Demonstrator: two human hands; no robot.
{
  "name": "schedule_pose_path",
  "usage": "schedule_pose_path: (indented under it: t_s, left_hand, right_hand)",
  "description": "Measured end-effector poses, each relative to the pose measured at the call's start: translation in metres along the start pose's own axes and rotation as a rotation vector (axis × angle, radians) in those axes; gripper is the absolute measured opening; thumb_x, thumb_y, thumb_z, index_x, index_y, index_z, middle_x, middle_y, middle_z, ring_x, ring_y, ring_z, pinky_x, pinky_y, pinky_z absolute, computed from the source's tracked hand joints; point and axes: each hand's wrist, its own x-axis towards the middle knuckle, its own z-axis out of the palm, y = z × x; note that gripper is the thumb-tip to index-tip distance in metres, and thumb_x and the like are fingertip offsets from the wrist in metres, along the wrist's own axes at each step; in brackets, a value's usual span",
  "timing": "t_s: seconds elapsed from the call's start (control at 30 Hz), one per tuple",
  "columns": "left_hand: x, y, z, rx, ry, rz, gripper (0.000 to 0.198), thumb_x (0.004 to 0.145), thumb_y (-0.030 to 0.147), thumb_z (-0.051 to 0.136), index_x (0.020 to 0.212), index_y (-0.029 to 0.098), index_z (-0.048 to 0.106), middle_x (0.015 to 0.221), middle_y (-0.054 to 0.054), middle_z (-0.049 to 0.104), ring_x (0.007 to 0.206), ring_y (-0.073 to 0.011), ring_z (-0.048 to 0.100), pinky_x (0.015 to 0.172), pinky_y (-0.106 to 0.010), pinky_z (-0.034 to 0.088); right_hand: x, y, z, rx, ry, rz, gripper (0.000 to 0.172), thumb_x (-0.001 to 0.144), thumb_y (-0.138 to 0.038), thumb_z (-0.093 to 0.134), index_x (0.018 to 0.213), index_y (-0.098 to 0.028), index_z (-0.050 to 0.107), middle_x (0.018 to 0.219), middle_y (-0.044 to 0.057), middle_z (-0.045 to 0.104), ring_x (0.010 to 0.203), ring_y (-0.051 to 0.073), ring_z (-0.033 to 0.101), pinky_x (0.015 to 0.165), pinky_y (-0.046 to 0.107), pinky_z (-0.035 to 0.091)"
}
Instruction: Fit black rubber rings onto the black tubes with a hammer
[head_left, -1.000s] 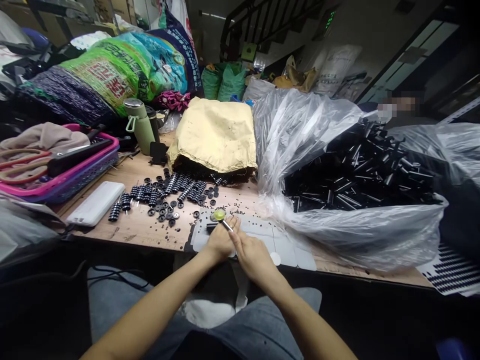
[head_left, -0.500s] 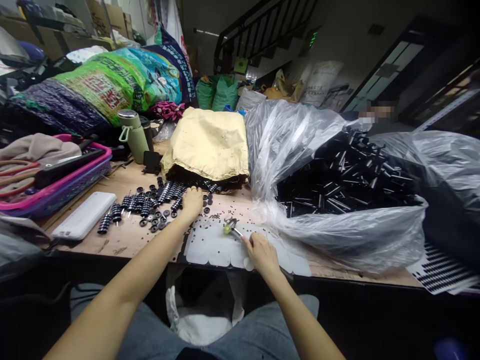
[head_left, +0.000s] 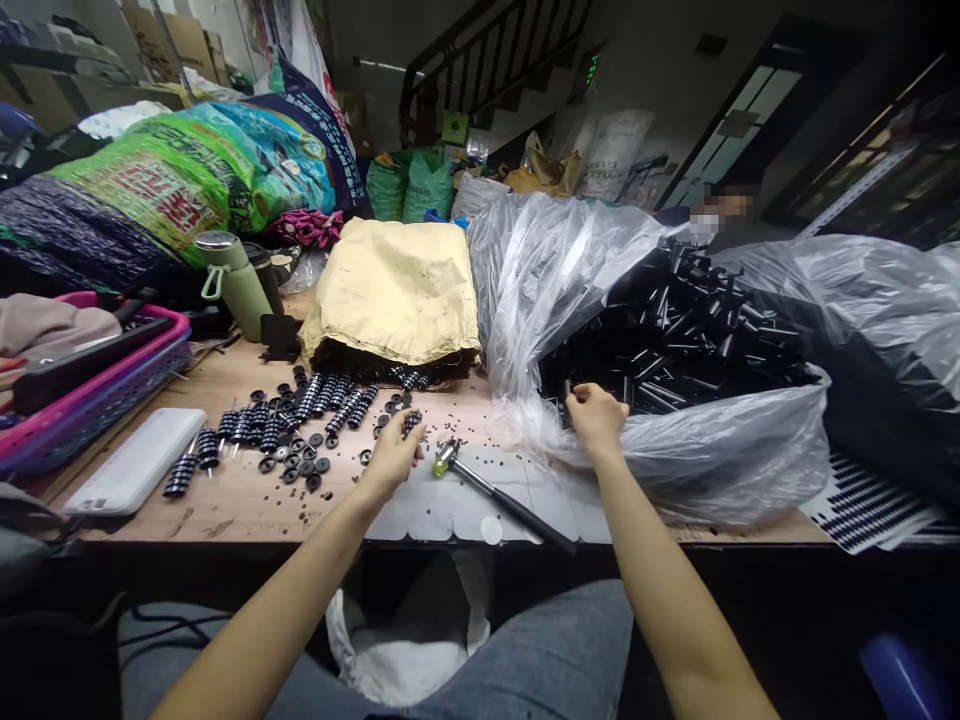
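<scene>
My left hand [head_left: 391,458] is closed round a black ribbed roller [head_left: 412,422], whose upper end shows above the fingers. At the near lip of the clear plastic bag [head_left: 517,300], my right hand [head_left: 598,418] pinches a short black tube [head_left: 568,394]. Many more black tubes [head_left: 675,340] fill that bag. Between my hands a hammer [head_left: 517,508] with a yellowish tip lies on the pale sheet [head_left: 405,515], its dark handle pointing toward me. Black ribbed rollers [head_left: 270,430] with thin pins and loose black discs [head_left: 313,482] are spread left of my left hand.
A cream sack [head_left: 397,290] stands behind the rollers. To the left are a white case [head_left: 136,460], a pink basket [head_left: 169,340] and a green flask [head_left: 238,285]. Striped sheets [head_left: 862,500] stick out at the right edge. A person [head_left: 720,225] is beyond the bag.
My right hand has let go of the hammer and moved right to the bag of tubes. My left hand has drawn back from the pile toward me with a roller.
</scene>
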Motion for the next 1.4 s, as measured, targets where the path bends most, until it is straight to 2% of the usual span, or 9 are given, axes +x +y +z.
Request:
schedule_pose_path:
  t_s: [0.17,0.37,0.5,0.6,0.67,0.8,0.93,1.1,1.4]
  left_hand:
    - [-0.016,0.008,0.029,-0.212,-0.121,-0.107,0.040,0.070,0.034,0.060,0.103,0.015,0.048,0.055,0.006,0.043,0.040,-0.0048,0.039,0.035,-0.015,0.027]
    - [-0.013,0.016,0.038,-0.332,-0.103,-0.106,0.030,0.064,0.039,0.064,0.072,0.014,0.049,0.049,0.007,0.041,0.037,-0.0040,0.033,0.034,-0.016,0.024]
    - [-0.019,0.008,0.021,0.058,-0.009,0.194,0.020,0.070,0.032,0.059,0.064,0.015,0.050,0.054,0.003,0.045,0.047,-0.0083,0.042,0.044,-0.020,0.033]
    - [-0.027,0.001,0.016,0.407,-0.006,0.525,0.008,0.073,0.019,0.052,0.065,0.016,0.052,0.066,-0.001,0.051,0.063,-0.0128,0.049,0.058,-0.024,0.039]
    - [-0.032,-0.002,0.016,0.502,-0.043,0.599,0.008,0.074,0.014,0.048,0.071,0.017,0.054,0.071,-0.003,0.053,0.069,-0.0142,0.050,0.063,-0.025,0.040]
    - [-0.040,0.001,0.015,0.357,-0.097,0.517,0.014,0.080,0.025,0.046,0.087,0.017,0.055,0.079,-0.003,0.056,0.072,-0.0137,0.051,0.065,-0.025,0.041]
    - [-0.045,0.006,0.012,-0.087,-0.187,0.179,0.034,0.083,0.042,0.039,0.101,0.017,0.053,0.058,0.004,0.047,0.043,-0.0065,0.040,0.040,-0.018,0.033]
    - [-0.048,0.012,0.013,-0.321,-0.169,-0.131,0.048,0.075,0.048,0.049,0.114,0.018,0.051,0.044,0.009,0.039,0.029,-0.0049,0.031,0.029,-0.016,0.022]
    - [-0.060,0.023,0.018,-0.516,-0.078,-0.225,0.034,0.070,0.036,0.057,0.095,0.014,0.058,0.058,0.002,0.056,0.037,-0.0103,0.052,0.035,-0.021,0.041]
  right_hand:
    - [-0.058,-0.041,0.031,0.607,-0.018,0.096,0.024,0.065,-0.033,0.063,0.074,-0.020,0.045,0.073,0.000,0.055,0.068,0.012,0.053,0.067,0.027,0.040]
    - [-0.130,-0.075,0.061,0.970,-0.389,0.325,0.036,0.060,-0.040,0.069,0.071,-0.020,0.042,0.070,-0.002,0.057,0.061,0.011,0.057,0.062,0.026,0.047]
    - [-0.131,-0.087,0.049,0.926,-0.568,0.506,0.048,0.058,-0.049,0.070,0.088,-0.020,0.046,0.084,0.002,0.060,0.075,0.015,0.061,0.067,0.028,0.048]
    - [-0.124,-0.097,0.042,0.953,-0.840,0.753,0.054,0.064,-0.063,0.056,0.094,-0.020,0.046,0.080,0.004,0.060,0.068,0.016,0.061,0.063,0.031,0.049]
    - [-0.123,-0.102,0.042,0.997,-0.924,0.767,0.049,0.065,-0.061,0.056,0.090,-0.020,0.048,0.075,0.001,0.059,0.063,0.013,0.060,0.062,0.029,0.049]
    - [-0.128,-0.099,0.044,0.939,-0.791,0.576,0.044,0.063,-0.047,0.063,0.095,-0.021,0.047,0.092,0.002,0.056,0.081,0.014,0.058,0.074,0.030,0.049]
    - [-0.134,-0.093,0.031,0.573,-0.630,0.045,0.081,0.050,-0.031,0.075,0.119,-0.024,0.034,0.126,0.007,0.037,0.113,0.021,0.042,0.091,0.035,0.042]
    - [-0.144,-0.102,0.013,0.310,-0.687,-0.506,0.097,0.053,-0.020,0.068,0.134,-0.018,0.015,0.136,0.013,0.022,0.128,0.027,0.019,0.100,0.042,0.033]
    - [-0.155,-0.101,0.023,0.234,-0.790,-0.685,0.104,0.054,-0.017,0.068,0.137,-0.015,0.005,0.140,0.014,0.017,0.130,0.026,0.014,0.107,0.042,0.022]
